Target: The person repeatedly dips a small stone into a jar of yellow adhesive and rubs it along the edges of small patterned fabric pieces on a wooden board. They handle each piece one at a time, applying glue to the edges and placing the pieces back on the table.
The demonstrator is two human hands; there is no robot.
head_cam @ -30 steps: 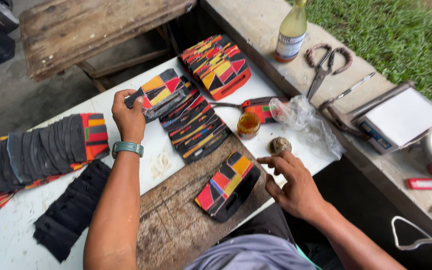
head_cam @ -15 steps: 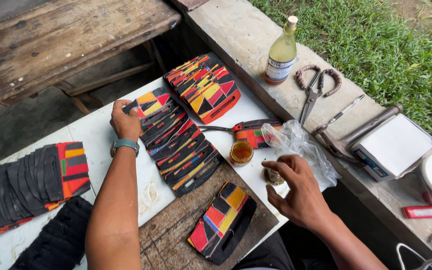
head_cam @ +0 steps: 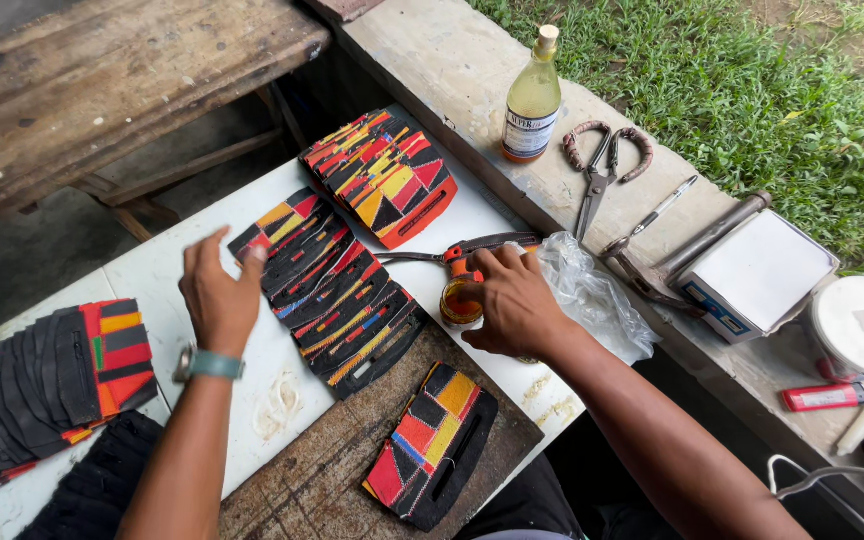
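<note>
The white tabletop (head_cam: 202, 270) is laid out as a work surface, with a dark wooden board (head_cam: 342, 470) set at the near edge as a pad. On the board one patchwork piece (head_cam: 432, 445) is placed alone, flat and angled, apart from the rest. A row of patchwork pieces (head_cam: 337, 290) is fanned in overlapping order down the middle, so each edge is exposed. A second stack (head_cam: 384, 175) is kept at the far end, and a further black-and-red batch (head_cam: 42, 385) is lined up at the left edge.

The pieces are seen as flat black panels with red, orange and yellow geometric patches; a slot is visible on the lone one.

The left hand (head_cam: 220, 295) is held raised over the top of the fanned row, fingers loosely spread, nothing gripped; it is blurred. The right hand (head_cam: 517, 305) is curled over a small jar of amber liquid (head_cam: 459, 305), fingertips on its rim; whether something is pinched cannot be told.

Beside the jar, a clear plastic bag (head_cam: 592, 300) is bunched. On the concrete ledge (head_cam: 452, 70) a bottle (head_cam: 533, 100) and scissors (head_cam: 602, 165) are parked within reach.
</note>
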